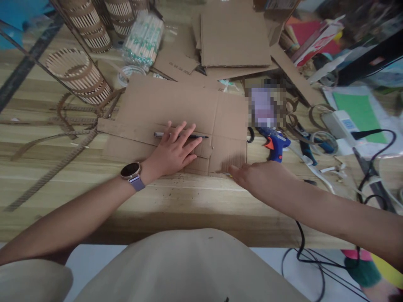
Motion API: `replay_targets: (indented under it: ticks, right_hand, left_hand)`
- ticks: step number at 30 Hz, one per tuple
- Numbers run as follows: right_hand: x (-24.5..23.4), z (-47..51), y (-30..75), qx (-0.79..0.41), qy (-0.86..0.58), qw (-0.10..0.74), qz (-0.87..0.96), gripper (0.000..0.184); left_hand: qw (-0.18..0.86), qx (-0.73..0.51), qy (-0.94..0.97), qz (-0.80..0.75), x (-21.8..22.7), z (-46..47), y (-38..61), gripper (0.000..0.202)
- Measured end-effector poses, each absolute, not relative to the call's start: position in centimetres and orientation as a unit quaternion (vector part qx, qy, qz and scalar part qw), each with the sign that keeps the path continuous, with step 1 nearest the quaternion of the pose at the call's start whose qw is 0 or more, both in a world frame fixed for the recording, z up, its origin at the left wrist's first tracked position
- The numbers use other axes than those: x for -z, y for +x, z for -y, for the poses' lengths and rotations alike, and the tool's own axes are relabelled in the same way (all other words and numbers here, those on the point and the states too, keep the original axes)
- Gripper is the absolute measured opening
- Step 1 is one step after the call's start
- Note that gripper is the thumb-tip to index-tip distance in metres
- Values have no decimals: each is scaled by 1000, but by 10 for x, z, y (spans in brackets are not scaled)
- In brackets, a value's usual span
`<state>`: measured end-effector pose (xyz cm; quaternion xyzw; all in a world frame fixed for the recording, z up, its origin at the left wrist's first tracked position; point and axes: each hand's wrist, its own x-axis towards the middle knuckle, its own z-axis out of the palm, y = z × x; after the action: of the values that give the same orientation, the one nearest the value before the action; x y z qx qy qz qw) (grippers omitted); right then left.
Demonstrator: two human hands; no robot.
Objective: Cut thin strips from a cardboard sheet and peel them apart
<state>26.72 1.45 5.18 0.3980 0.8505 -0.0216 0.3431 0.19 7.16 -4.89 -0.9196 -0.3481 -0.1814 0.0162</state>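
A brown creased cardboard sheet (pixel 176 100) lies on the wooden table. My left hand (pixel 176 151) rests on it, palm down and fingers spread, over a dark pen (pixel 201 136) with a silver end. Part of the pen is hidden beneath the fingers. At the sheet's lower right corner is my right hand (pixel 248 174), its fingers curled in at the cardboard's edge; the fingertips are mostly hidden. Just beyond that hand lies a blue glue gun (pixel 277 144) with an orange trigger.
Slatted stick cylinders (pixel 78 75) and cardboard strips (pixel 75 155) are at left. A bag of wrapped sticks (pixel 143 40) and stacked cardboard (pixel 236 35) are behind. To the right are a white power strip (pixel 341 126), a tape roll (pixel 324 142) and black cables (pixel 362 184).
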Motion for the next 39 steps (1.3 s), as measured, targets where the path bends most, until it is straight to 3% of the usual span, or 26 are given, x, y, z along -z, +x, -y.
replay_targets:
  ticks: [12,21,28,39]
  right_hand:
    - [-51,-13,265,-11,399,335,-853,46]
    - [-55,-24,250,-2,381,351,-856,34]
    - [-63,-28,238,37,362,404,-839,37]
    - [-49,-18,266,-12,339,350,-873,40]
  left_hand:
    - [42,194,-918,344,50,-70,2,45]
    - [57,197,-914,350,47,-67,5,43]
    - [55,192,-911,360,45,-66,7,42]
    - [54,201,-913,350,50,-68,4,43]
